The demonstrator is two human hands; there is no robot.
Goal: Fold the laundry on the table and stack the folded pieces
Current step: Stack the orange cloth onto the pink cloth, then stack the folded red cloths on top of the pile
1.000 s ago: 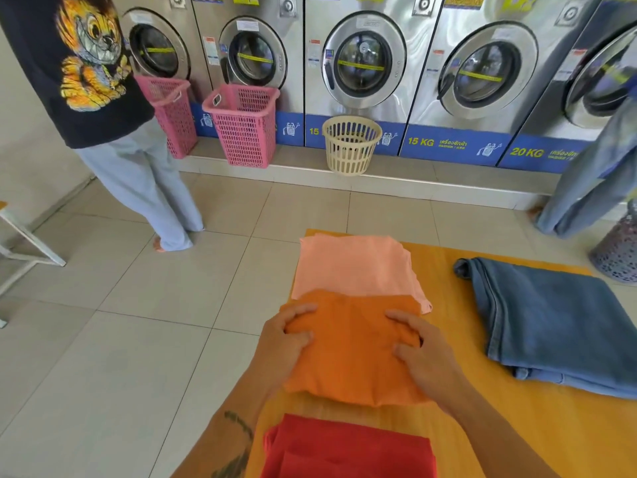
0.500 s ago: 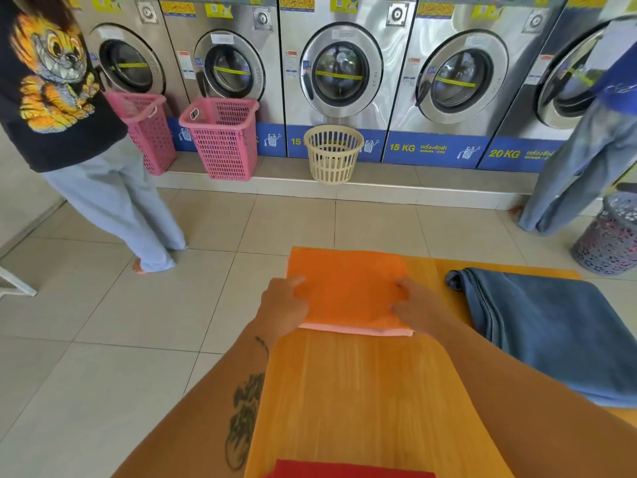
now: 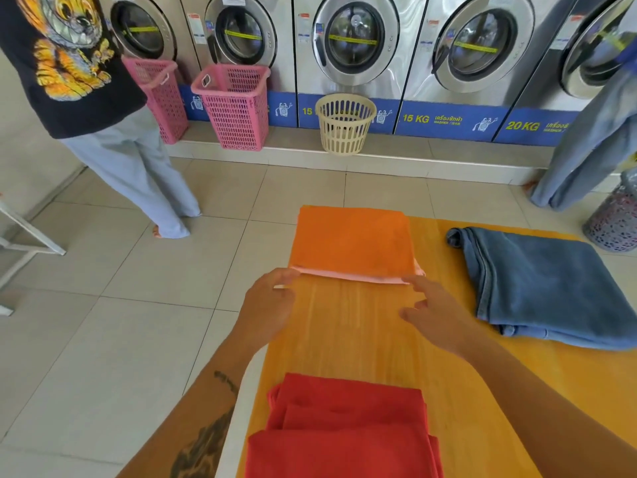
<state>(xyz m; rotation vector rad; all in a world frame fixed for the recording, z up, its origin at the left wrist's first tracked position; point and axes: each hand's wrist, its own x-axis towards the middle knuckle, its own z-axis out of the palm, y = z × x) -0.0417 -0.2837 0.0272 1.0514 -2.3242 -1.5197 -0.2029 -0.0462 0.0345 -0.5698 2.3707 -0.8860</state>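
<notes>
Nearest me: red folded cloth (image 3: 344,429) at the near edge of the yellow wooden desk (image 3: 348,336), lying in loose layers, not squared up. Beyond it a bare strip of desk, and my two hands over it. Left hand (image 3: 267,305) sits at the desk's left edge, fingers loosely spread, tips touching the near-left corner of the pink cloth (image 3: 358,274). Right hand (image 3: 432,313) is open too, holding nothing, fingertips just beside the pink cloth's near-right corner.

Orange folded cloth (image 3: 353,241) lies flat on top of the pink one at the far-left corner of the desk; only a thin pink strip shows along the near edge. Folded blue jeans (image 3: 548,288) lie to the right, apart from the stack.

Floor past the desk: cream round basket (image 3: 344,124) and two pink baskets (image 3: 234,105), contents not visible. A row of front-load washers (image 3: 355,39) runs behind. One person stands far left (image 3: 86,98), another is partly in view far right (image 3: 593,143), with a grey mesh basket (image 3: 613,215) beside them.
</notes>
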